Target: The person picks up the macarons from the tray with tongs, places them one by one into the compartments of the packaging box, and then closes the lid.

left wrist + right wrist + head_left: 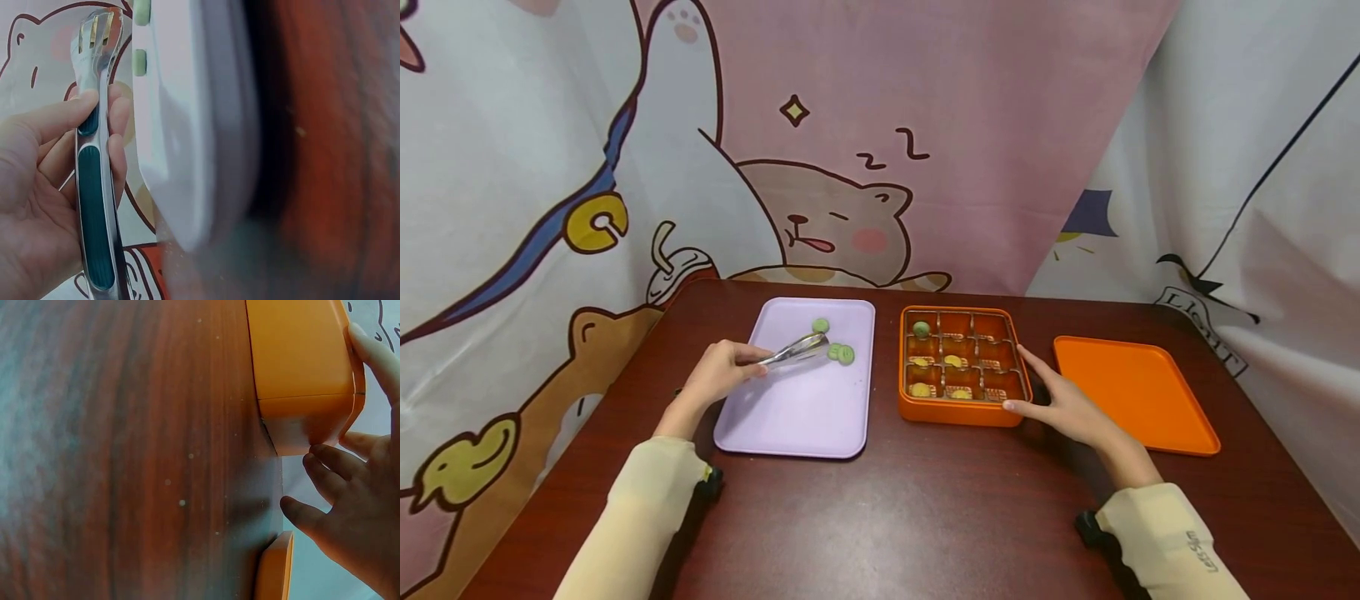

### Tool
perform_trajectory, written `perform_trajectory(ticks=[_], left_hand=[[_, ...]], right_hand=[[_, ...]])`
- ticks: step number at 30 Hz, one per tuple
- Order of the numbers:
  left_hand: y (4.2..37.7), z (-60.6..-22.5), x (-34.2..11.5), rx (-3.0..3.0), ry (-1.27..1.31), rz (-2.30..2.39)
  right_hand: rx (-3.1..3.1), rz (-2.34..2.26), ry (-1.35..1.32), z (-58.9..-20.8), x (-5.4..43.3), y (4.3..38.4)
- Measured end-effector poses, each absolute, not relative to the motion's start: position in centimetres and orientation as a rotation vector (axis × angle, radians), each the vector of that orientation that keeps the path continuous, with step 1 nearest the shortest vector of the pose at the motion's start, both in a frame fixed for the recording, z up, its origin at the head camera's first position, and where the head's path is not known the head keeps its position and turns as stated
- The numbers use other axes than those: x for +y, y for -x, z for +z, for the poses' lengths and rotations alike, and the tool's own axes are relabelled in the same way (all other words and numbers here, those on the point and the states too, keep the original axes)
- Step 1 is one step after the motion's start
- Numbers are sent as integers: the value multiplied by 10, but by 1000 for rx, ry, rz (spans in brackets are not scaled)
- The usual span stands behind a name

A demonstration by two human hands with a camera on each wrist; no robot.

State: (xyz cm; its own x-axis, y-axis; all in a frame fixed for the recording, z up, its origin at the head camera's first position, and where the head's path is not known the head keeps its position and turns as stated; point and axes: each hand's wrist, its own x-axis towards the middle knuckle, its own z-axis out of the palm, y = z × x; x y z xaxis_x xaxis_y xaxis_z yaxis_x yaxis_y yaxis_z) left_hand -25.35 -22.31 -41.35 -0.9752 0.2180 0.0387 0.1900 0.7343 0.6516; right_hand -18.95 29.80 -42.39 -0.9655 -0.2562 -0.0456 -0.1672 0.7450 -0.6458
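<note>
A cartoon-printed cloth hangs behind and on both sides of a dark reddish-brown tabletop. At the left, the person's left hand reaches in over a lilac tray, its fingers curled round metal tongs with dark green grip panels. I see nothing caught between the tong tips, though the head view is too small to be sure. On the far part of the tray lie three round green pieces: one green piece lies just beyond the tips, and a touching pair sits just to the right.

Right of the tray stands an orange box divided into nine compartments. A green round sits in its far-left compartment; yellow pieces occupy the left and middle compartments of the two nearer rows. The person's right hand is at the box's right side, fingers spread and fairly straight, thumb and fingertips touching it without wrapping round. Farther right lies a flat orange panel, perhaps the lid.

The step in hand looks like picking up a green piece; the next move probably calls for lining the tips up on one and squeezing gently, while the right hand steadies the box.
</note>
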Motion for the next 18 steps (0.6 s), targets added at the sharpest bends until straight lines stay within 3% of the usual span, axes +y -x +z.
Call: perform_trajectory(ticks=[18], left_hand=[[263,-391,-171,2808,-446,1200]], right_hand=[[2803,-1012,335,-427,300,190]])
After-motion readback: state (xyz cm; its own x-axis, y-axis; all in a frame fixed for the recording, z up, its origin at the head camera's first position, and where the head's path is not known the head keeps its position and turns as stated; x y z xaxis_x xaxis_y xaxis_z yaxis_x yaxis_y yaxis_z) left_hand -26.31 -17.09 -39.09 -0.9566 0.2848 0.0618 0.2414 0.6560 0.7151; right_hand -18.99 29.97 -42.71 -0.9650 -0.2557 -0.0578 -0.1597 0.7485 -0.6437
